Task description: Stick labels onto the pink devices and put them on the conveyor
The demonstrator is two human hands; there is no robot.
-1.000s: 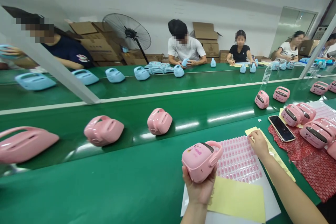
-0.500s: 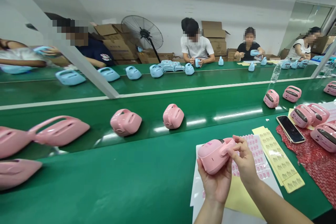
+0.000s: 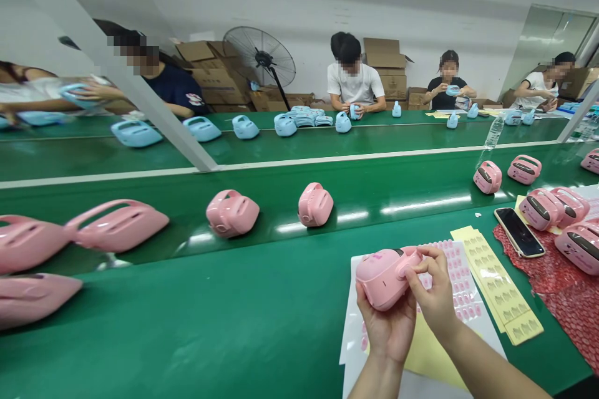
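Observation:
A pink plastic handled case (image 3: 382, 279) is raised over the sheets at the lower right, tilted with its side toward me. My left hand (image 3: 390, 327) cups it from below, fingers wrapped around the underside. With thumb and fingers, my right hand (image 3: 433, 283) pinches the handle at its right end. Whether a small sticker is also between those fingers I cannot tell. Beneath both hands lie a white sheet with rows of pink stickers (image 3: 461, 287) and a yellow backing sheet (image 3: 430, 355).
Yellow sticker strips (image 3: 498, 287) and a phone (image 3: 519, 232) lie to the right, the phone partly on red bubble wrap (image 3: 556, 287). More pink cases (image 3: 233, 213) stand along the green belt (image 3: 397, 187). Across it, several co-workers handle blue cases (image 3: 246, 127). A slanted post (image 3: 154, 109) rises at left.
The view has shifted slightly, so the background sits a little further right. The case in my hands has tilted slightly; both hands keep their hold. Across the belt, a co-worker has raised a blue case.

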